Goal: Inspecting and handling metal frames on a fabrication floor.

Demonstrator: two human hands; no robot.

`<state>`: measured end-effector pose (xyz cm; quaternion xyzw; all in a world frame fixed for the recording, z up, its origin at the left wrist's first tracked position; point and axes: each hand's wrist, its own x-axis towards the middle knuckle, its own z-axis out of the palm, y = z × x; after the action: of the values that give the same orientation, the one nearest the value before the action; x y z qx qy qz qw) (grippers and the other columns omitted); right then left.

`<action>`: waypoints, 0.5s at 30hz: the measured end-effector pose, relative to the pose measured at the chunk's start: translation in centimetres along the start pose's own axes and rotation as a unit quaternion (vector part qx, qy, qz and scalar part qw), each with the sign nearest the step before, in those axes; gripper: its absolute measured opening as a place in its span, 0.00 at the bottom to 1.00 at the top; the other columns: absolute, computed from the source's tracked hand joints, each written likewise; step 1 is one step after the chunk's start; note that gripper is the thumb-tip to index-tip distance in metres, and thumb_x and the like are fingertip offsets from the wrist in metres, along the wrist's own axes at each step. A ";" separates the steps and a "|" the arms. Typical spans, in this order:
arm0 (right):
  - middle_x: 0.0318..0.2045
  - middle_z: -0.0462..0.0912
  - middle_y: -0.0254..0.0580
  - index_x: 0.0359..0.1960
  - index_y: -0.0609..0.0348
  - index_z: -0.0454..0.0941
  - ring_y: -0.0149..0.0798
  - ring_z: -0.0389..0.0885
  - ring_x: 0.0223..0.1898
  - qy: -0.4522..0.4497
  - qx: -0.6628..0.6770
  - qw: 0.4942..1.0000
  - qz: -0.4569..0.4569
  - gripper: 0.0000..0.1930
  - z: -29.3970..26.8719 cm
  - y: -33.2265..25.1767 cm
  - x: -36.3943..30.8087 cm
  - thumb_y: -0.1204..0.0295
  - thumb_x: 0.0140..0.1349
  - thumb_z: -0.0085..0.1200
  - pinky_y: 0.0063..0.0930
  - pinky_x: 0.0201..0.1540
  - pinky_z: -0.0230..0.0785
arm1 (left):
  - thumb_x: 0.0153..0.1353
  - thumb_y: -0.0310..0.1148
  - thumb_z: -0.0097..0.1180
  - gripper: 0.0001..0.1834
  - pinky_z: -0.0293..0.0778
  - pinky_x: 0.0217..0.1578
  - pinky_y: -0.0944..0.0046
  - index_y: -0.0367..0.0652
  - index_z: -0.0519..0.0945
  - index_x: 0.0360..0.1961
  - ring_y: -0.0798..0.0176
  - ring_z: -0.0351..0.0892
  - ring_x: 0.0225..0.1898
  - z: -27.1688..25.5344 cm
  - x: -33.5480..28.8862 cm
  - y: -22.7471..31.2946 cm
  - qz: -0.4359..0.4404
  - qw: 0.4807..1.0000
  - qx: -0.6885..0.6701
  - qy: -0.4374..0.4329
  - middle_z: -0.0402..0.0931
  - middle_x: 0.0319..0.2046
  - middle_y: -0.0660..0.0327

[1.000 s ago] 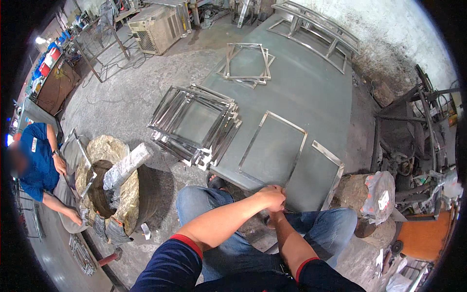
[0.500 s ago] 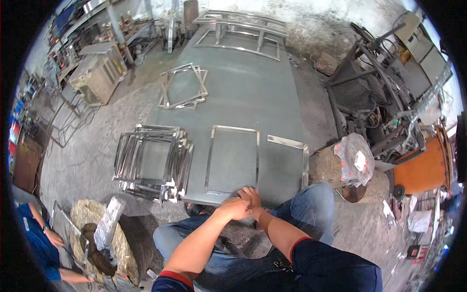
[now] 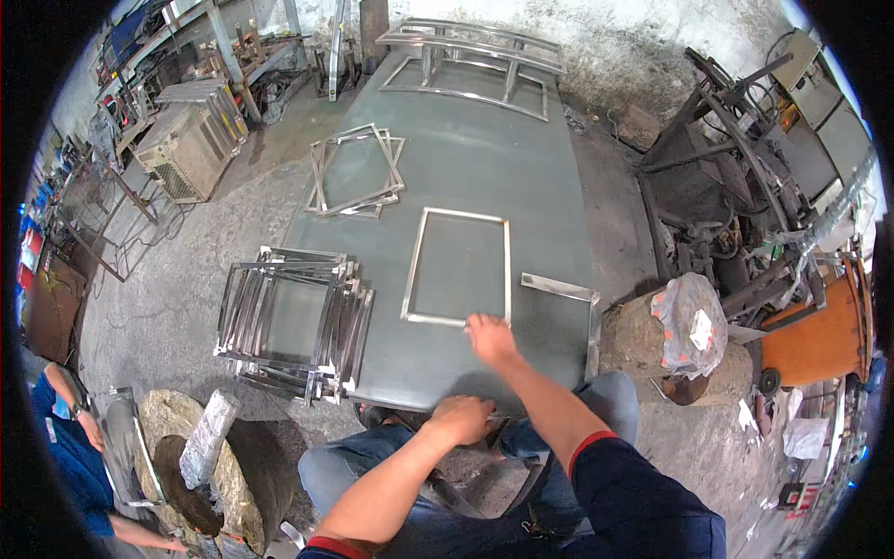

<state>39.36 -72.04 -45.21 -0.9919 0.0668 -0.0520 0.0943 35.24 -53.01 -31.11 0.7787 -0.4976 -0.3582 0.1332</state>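
Ahead and left of the right grip (image 3: 489, 337), a silvery rectangular metal frame (image 3: 508, 270), its near edge pinched there, stretches lengthwise away over the flat, grey-green, metal-looking counter (image 3: 475, 158); the left grip (image 3: 462, 419) curls farther off, contents hidden.

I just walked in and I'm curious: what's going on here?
A seated person is handling a rectangular metal frame on a grey tabletop. Their right grip is at the frame's near edge, close to the right corner. The left grip is by the tabletop's near edge; whether it holds anything is unclear. A stack of metal frames sits to the left, overlapping frames lie farther off, and an L-shaped metal piece lies to the right.
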 end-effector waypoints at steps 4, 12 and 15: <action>0.41 0.80 0.41 0.48 0.48 0.75 0.48 0.80 0.46 0.001 -0.033 0.999 0.016 0.11 -3.1 6.1 7.4 0.61 0.69 0.47 0.48 0.48 0.70 | 0.66 0.48 0.50 0.22 0.75 0.51 0.47 0.45 0.78 0.53 0.42 0.79 0.51 -0.8 0.2 0.7 -0.024 0.999 0.005 -0.021 0.81 0.46 0.49; 0.41 0.80 0.45 0.46 0.51 0.78 0.52 0.80 0.44 0.031 -0.021 0.997 0.066 0.10 -4.6 18.9 13.9 0.64 0.68 0.50 0.46 0.45 0.74 | 0.67 0.50 0.49 0.22 0.76 0.49 0.49 0.44 0.78 0.50 0.46 0.80 0.49 -1.7 0.3 0.5 -0.002 0.999 0.013 0.036 0.81 0.43 0.52; 0.42 0.80 0.44 0.46 0.50 0.79 0.52 0.80 0.44 0.026 -0.038 0.996 0.080 0.10 -3.8 21.6 13.2 0.66 0.67 0.51 0.46 0.46 0.74 | 0.67 0.50 0.49 0.22 0.76 0.48 0.50 0.44 0.78 0.50 0.47 0.81 0.48 -1.8 0.9 0.7 -0.001 0.999 0.029 0.032 0.81 0.42 0.52</action>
<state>49.29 -95.64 -44.45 -0.9845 0.1505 -0.0678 0.0587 36.24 -54.43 -29.81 0.7936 -0.5024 -0.3191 0.1262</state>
